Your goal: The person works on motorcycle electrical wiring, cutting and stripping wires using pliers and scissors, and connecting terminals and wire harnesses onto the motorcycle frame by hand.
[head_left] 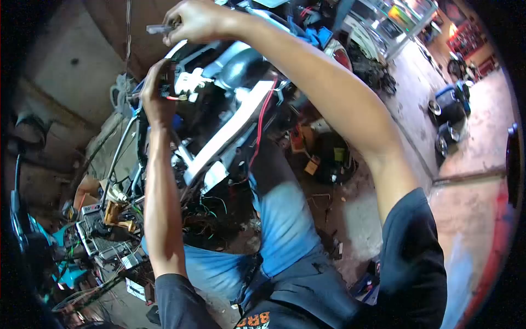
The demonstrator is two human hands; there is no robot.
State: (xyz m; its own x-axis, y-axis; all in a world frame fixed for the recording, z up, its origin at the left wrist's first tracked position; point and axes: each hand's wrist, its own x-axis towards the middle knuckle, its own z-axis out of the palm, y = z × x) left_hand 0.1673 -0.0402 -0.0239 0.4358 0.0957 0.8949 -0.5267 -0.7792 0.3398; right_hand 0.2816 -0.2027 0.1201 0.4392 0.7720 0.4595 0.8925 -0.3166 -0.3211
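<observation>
My right hand [198, 23] is raised at the top of the view, its fingers closed on a small grey metal piece [158, 29] that sticks out to the left; its exact kind does not show. Lower down, my left hand [156, 92] curls around a dark part [166, 82] at the front of a partly stripped motorcycle [235, 129]. White connectors [190, 82] sit just right of that hand. A red wire [265, 118] hangs down along the pale frame section. The left fingertips are partly hidden.
Metal parts, among them a finned radiator [101, 233], and loose cables crowd the floor at left. A dark round container with small boxes [335, 162] stands under the motorcycle's right side. A metal-framed glass case [392, 22] and dark machine parts [450, 112] are at right.
</observation>
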